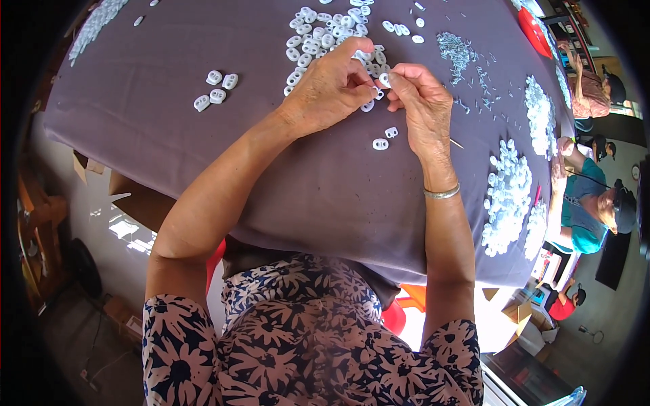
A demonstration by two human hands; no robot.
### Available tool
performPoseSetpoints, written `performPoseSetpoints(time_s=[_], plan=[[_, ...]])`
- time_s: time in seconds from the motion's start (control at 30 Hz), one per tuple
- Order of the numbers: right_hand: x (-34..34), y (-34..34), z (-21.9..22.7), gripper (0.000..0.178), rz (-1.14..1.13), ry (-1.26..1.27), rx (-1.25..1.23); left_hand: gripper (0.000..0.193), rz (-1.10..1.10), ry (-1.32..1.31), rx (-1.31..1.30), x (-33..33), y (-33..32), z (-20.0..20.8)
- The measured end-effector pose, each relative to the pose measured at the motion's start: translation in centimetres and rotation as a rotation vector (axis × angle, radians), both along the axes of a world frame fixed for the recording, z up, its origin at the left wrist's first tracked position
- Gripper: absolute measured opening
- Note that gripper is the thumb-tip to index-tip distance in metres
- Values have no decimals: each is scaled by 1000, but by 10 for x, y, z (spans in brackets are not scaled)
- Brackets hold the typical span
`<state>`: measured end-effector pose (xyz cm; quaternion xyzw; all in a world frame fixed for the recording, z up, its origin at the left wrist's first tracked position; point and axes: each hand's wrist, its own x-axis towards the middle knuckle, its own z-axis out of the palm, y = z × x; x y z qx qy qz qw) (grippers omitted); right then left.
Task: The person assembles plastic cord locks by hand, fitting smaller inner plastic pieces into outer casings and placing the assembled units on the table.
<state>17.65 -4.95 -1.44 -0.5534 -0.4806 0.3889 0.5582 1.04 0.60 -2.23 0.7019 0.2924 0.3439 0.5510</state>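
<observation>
My left hand (328, 86) is closed in a pinch, its thumb and forefinger tips at a small white cord lock piece (378, 94). Facing it, my right hand (425, 105) grips another white cord lock piece (385, 80) between thumb and fingers. The two pieces are close together; whether they touch I cannot tell. Behind the hands lies a pile of white oval two-hole cord lock pieces (313, 46). Two loose cord locks (380, 144) rest on the cloth nearer me, and a small group of them (217, 96) sits off to the left.
Small metal springs or pins (457, 54) are scattered at the far right of the dark tablecloth (325, 183). Heaps of whitish parts (508, 196) lie along the right, with a thin stick (457, 143) nearby. A red tray (535, 32) stands beyond. Other people (596, 203) sit at the right edge.
</observation>
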Motion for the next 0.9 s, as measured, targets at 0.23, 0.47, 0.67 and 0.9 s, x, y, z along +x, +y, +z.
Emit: performPoseSetpoints(time_s=[0.23, 0.47, 0.67, 0.9], plan=[[-1, -1, 0, 9, 48, -143, 31, 47, 6, -5, -13, -1, 0, -2], [-4, -1, -2, 7, 53, -205, 80, 50, 31, -45, -48, 1, -1, -6], [-4, -1, -5, 6, 68, -286, 160, 53, 49, -17, -100, 0, -1, -2], [0, -4, -3, 27, 155, -383, 154, 53, 28, -108, -312, -2, -4, 10]])
